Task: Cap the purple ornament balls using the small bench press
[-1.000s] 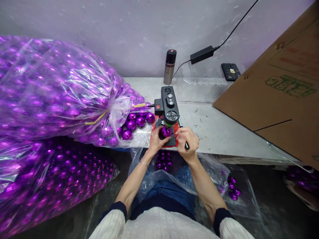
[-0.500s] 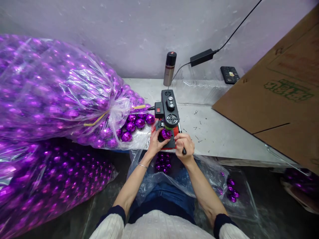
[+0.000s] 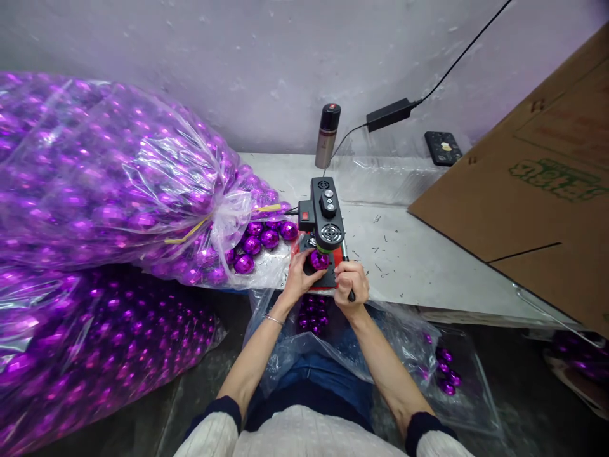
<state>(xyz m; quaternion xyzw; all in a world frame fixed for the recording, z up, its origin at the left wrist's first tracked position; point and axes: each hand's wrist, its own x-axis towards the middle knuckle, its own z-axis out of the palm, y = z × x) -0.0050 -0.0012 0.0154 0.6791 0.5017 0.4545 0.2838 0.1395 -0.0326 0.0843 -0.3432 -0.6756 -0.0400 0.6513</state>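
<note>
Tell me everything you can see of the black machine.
The black machine stands upright on the pale table, plastic-looking, with two round grilles, silvery buttons between them and a red switch on its left. A green ring shows underneath, above a purple ball held by the left hand. The right hand grips its black-handled lever.

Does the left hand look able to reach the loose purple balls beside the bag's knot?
Likely yes: the loose balls lie just left of the left hand, with nothing visible between. It is holding a ball under the black machine, though, so would probably have to let go first.
</note>
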